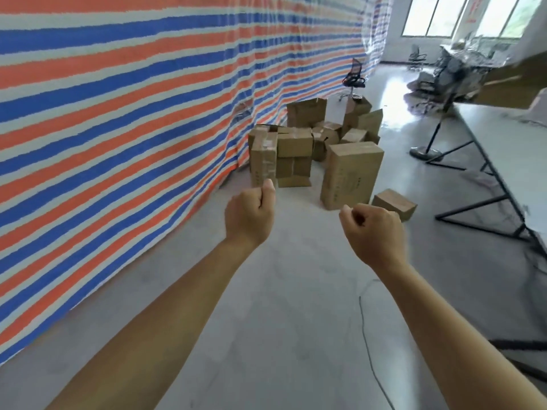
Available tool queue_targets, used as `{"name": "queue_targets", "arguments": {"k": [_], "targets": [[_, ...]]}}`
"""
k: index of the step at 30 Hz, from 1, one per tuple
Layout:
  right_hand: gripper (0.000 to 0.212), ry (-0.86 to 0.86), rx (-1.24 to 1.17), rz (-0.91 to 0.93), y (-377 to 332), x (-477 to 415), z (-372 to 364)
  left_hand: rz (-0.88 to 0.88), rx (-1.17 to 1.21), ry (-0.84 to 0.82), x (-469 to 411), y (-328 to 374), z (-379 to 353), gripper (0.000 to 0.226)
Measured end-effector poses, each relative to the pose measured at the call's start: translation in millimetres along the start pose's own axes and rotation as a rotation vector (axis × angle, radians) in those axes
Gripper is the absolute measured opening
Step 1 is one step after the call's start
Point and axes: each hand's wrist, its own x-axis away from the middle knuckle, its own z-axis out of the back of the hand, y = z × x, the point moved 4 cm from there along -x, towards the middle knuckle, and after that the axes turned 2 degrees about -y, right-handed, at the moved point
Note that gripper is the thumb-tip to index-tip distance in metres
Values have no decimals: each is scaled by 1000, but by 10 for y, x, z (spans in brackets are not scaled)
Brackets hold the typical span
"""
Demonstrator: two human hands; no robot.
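Both arms are stretched forward, bare forearms rising from the lower edge of the view, wrists about level.

Left hand (248,214): back to the camera, fingers curled tight into a fist, thumb laid up along the forefinger side. Nothing inside it.
Right hand (374,232): also balled, fingers folded into the palm, thumb tucked against the forefinger. It holds nothing either. Neither hand touches a box.

Tall carton (350,176) stands upright on the grey floor (281,291), ahead of the hands and seen in the gap between them, nearer the right one.
- Small carton (395,202) lies flat just right of the tall carton's foot, its near corner behind the right knuckles.
- Taped carton (263,156) stands left of the tall carton and apart from it. The left thumb overlaps its lower edge in the view.
- Heap of cartons (325,128) sits behind the tall carton, some tipped, some with flaps open.

Striped tarp (118,113), orange, blue and white, hangs as a wall well left of the tall carton. Long table (503,149) on black legs stands to its right, with the fan stand (426,150) between the two. Office chair (353,78) is far behind. Black cable (367,335) trails on the floor nearer the camera than the tall carton. Things past the table's far end are blurred, possibly wrapped furniture.
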Motion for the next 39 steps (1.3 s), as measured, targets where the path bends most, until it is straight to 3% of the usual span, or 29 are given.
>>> {"name": "queue_targets", "arguments": {"k": [5, 11, 17, 24, 33, 39], "targets": [[41, 31, 16, -123, 947, -759, -352, -50, -8, -184, -760, -265, -1322, 54], [42, -20, 40, -198, 1915, -2141, -779, -82, -30, -238, -1970, -356, -2750, 58], [40, -68, 14, -213, 2436, -3527, -1144, -62, -25, -223, -3047, -472, -3622, 56], [45, -106, 64, -194, 3105, -4911, -2000, 12, -2, -216, -4290, -1143, -4720, 58], [43, -111, 173, -277, 3944, -6887, -2666, 9, 50, -318, -6254, -1604, -6546, 57], [41, -120, 192, -368, 4740, -7822, -2860, -10, 43, -417, -7060, -1649, -7772, 58]]}}
